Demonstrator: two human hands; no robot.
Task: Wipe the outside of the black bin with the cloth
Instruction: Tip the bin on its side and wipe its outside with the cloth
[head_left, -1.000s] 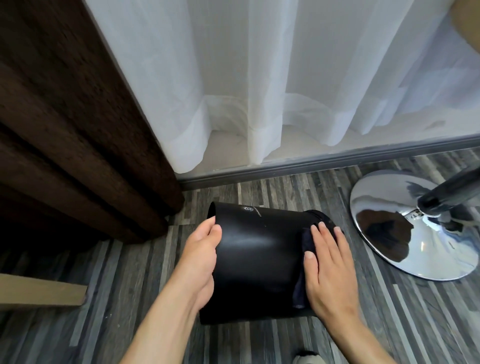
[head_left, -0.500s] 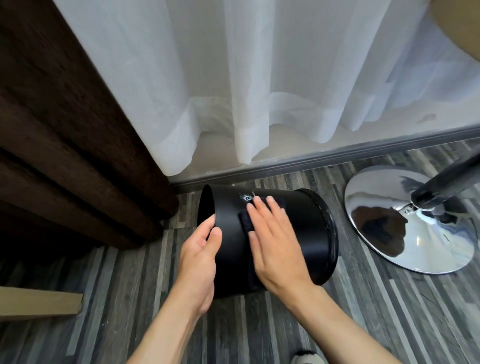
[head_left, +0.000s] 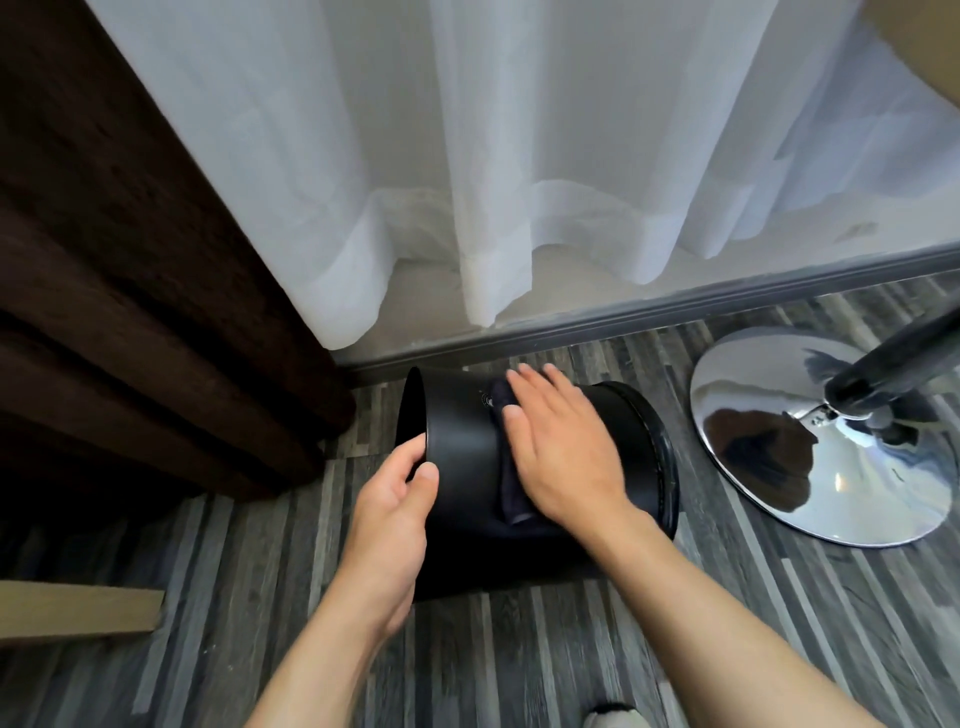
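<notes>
The black bin (head_left: 457, 441) lies on its side on the grey plank floor, its open mouth facing left. My left hand (head_left: 397, 512) grips the rim of that mouth, thumb on the outside wall. My right hand (head_left: 563, 449) lies flat with fingers spread, pressing a dark cloth (head_left: 511, 499) onto the bin's upper side. Only the cloth's left edge shows from under the palm. The bin's underside is hidden.
A dark brown curtain (head_left: 130, 291) hangs at the left, a sheer white curtain (head_left: 519, 156) behind the bin. A chrome round stool base (head_left: 831, 467) with a dark post stands at the right. A beige board (head_left: 78, 605) lies at the left edge.
My right hand with the cloth slid from the bin's right end across its side toward the mouth and the top. The bin has been rolled, its base rim now showing at the right.
</notes>
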